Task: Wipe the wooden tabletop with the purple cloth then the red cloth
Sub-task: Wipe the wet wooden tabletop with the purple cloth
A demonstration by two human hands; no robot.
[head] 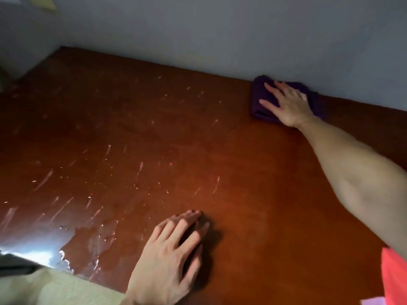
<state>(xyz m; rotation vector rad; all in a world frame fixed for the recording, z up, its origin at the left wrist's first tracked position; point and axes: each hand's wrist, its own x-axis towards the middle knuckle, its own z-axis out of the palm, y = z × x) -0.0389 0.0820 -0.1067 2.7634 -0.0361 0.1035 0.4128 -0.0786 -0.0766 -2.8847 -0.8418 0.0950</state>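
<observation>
A person's right hand (pixel 288 104) presses flat, fingers spread, on a folded purple cloth (pixel 262 100) at the far right of a wooden tabletop (pixel 253 172), hard against the grey wall (pixel 220 29) behind it. The cloth is a dark, nubby, roughly rectangular pad; its long axis appears to run from the wall toward the near edge, though the hand covers much of it and motion blur softens its outline. The bare right forearm reaches diagonally across from the near right, where a coral-red sleeve (pixel 394 276) shows.

The left hand (pixel 171 252) rests palm-down on the bare wood near the front edge, fingers loosely spread and pointing to the far right, holding nothing. The two hands are well apart.

The tabletop is a smooth, glossy reddish-brown board. Its left half is streaked with pale smears and beaded droplets (pixel 105 172), and a shiny film of liquid (pixel 101 241) pools at the near left, catching a bright glare. The right half, between the hands, looks matte and even. A pale, textured floor (pixel 55 289) shows below the near edge.
</observation>
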